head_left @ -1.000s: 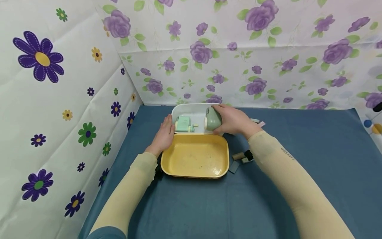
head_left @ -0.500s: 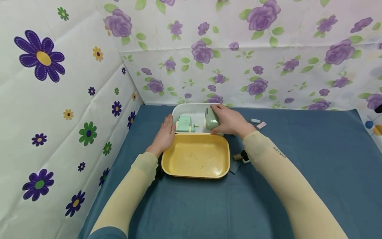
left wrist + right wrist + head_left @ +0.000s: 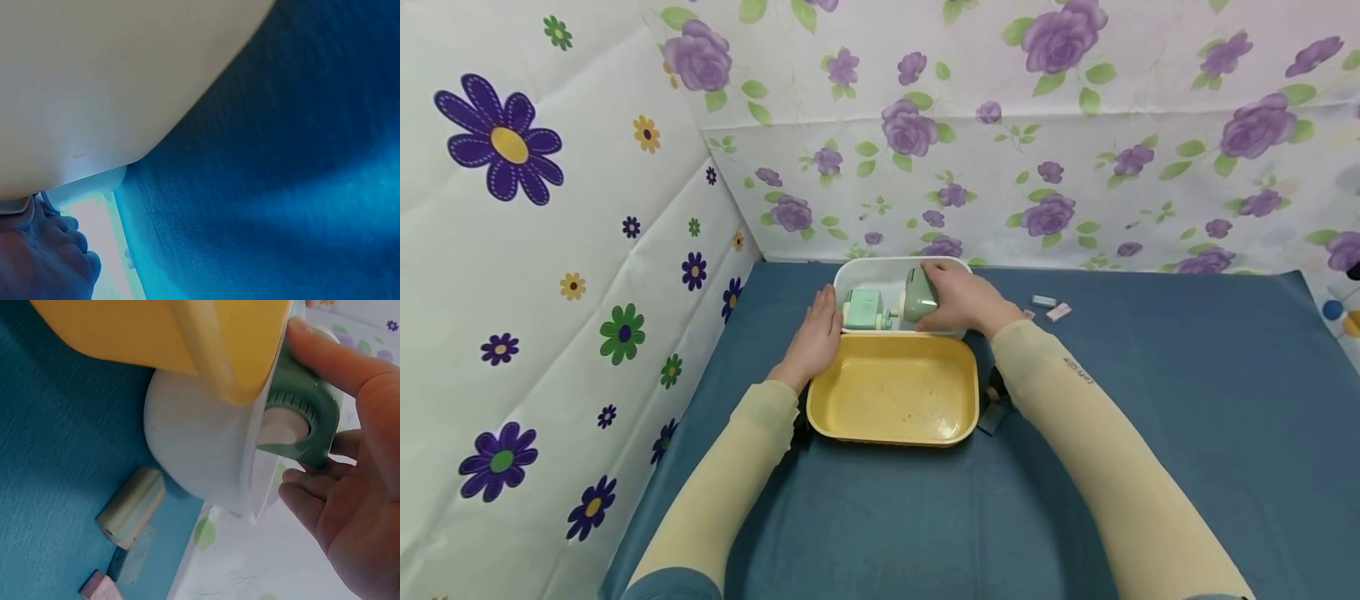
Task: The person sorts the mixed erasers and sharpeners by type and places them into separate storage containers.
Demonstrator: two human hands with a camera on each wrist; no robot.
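Yellow tray (image 3: 892,396) near, white tray (image 3: 880,273) beyond.
Our left hand (image 3: 811,337) lies straight-fingered along the white tray's left end; our right hand (image 3: 964,300) grips a grey-green device (image 3: 920,297) in or just over that tray, right of a mint crank-handled box (image 3: 864,308).

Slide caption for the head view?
Right hand grips a rounded sage-green object at a white rectangular tray; left hand lies beside a yellow rectangular tray.

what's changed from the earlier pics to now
The right hand has moved left, carrying the grey-green object closer to the mint cranked box. Nothing was newly gripped or released. The left hand, white tray, yellow tray and mint box stayed about where they were.
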